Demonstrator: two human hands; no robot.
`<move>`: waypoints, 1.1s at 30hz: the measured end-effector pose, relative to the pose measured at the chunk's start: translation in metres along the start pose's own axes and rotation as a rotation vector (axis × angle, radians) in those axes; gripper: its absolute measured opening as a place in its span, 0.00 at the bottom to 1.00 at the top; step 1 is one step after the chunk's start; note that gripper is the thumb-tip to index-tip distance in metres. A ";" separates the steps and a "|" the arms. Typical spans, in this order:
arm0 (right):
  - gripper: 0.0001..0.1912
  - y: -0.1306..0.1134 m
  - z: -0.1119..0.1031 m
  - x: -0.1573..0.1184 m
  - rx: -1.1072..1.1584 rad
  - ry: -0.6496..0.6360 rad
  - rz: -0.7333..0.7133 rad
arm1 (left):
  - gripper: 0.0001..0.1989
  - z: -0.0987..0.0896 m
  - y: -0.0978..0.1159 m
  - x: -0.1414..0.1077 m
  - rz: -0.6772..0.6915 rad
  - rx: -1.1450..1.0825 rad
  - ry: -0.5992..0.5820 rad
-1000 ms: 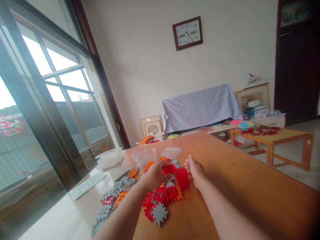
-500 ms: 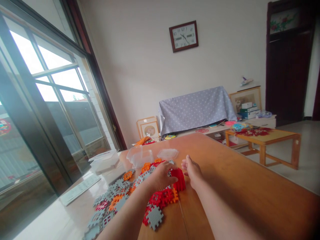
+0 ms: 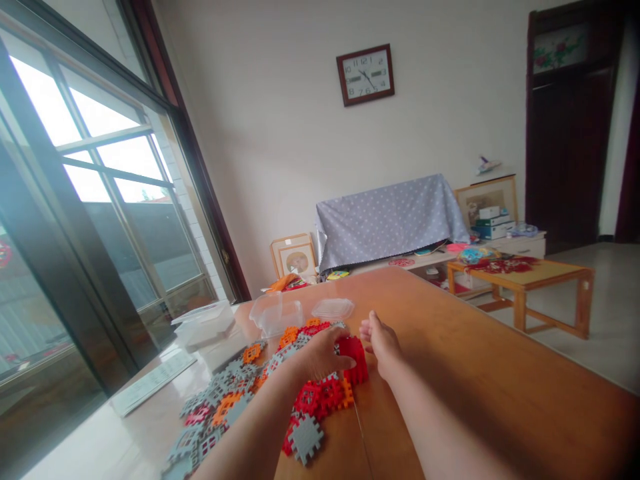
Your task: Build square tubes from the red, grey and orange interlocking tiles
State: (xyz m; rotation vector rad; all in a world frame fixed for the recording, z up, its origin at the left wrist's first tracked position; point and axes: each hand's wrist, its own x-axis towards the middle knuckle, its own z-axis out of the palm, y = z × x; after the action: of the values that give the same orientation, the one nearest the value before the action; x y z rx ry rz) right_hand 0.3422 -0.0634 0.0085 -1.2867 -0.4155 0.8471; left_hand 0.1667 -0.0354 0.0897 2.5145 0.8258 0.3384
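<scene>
A stack of red interlocking plastic tiles (image 3: 358,360) stands on the wooden table between my hands. My left hand (image 3: 325,352) is at its left side, thumb and fingers spread apart in a C shape; the thumb tip overlaps the red tiles, and I cannot tell whether it presses on them. To the right of the stack, my right hand (image 3: 381,339) is held on edge, thumb up and fingers loosely extended, with nothing visible in it. Loose grey tiles (image 3: 306,439), orange tiles (image 3: 227,408) and red tiles (image 3: 307,398) lie in a pile under and left of my left arm.
Clear plastic containers (image 3: 277,319) and a clear lid (image 3: 333,308) sit beyond the pile. More translucent boxes (image 3: 204,325) and a printed sheet (image 3: 154,385) are at the left, by the window. The table (image 3: 470,373) extends to the right. A low wooden table (image 3: 555,272) stands farther off.
The whole view has shifted slightly. Both hands keep nearly the same pose on either side of the red stack, and the tiles stay in place.
</scene>
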 end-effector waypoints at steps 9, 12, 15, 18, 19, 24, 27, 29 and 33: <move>0.31 -0.001 0.000 -0.002 0.000 -0.007 -0.008 | 0.30 0.001 -0.002 -0.006 0.032 -0.130 0.116; 0.31 -0.001 -0.001 -0.003 0.002 -0.001 -0.017 | 0.19 0.000 -0.004 -0.018 0.025 -0.104 0.201; 0.31 0.000 -0.001 -0.001 0.007 0.007 -0.028 | 0.11 0.001 -0.003 -0.037 -0.001 0.027 0.244; 0.32 0.003 -0.001 0.001 0.011 0.021 -0.039 | 0.12 0.008 0.002 -0.060 0.000 0.157 0.226; 0.32 0.005 -0.002 0.003 0.010 0.027 -0.041 | 0.14 0.011 0.003 -0.067 0.014 0.197 0.202; 0.33 0.012 -0.004 0.008 -0.015 0.030 -0.053 | 0.22 0.028 -0.004 -0.084 -0.043 0.313 0.148; 0.34 0.015 -0.004 0.009 -0.038 0.025 -0.073 | 0.15 0.028 -0.017 -0.088 -0.083 0.351 0.173; 0.34 0.017 -0.003 0.010 -0.052 0.024 -0.090 | 0.12 0.023 -0.025 -0.091 -0.101 0.360 0.203; 0.35 0.022 -0.002 0.011 -0.090 0.014 -0.122 | 0.10 0.012 -0.040 -0.097 -0.149 0.301 0.307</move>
State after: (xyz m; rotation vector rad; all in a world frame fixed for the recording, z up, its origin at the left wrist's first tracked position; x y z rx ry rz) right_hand 0.3438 -0.0549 -0.0143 -1.3356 -0.5210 0.7234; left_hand 0.0748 -0.0703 0.0513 2.6918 1.2599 0.5991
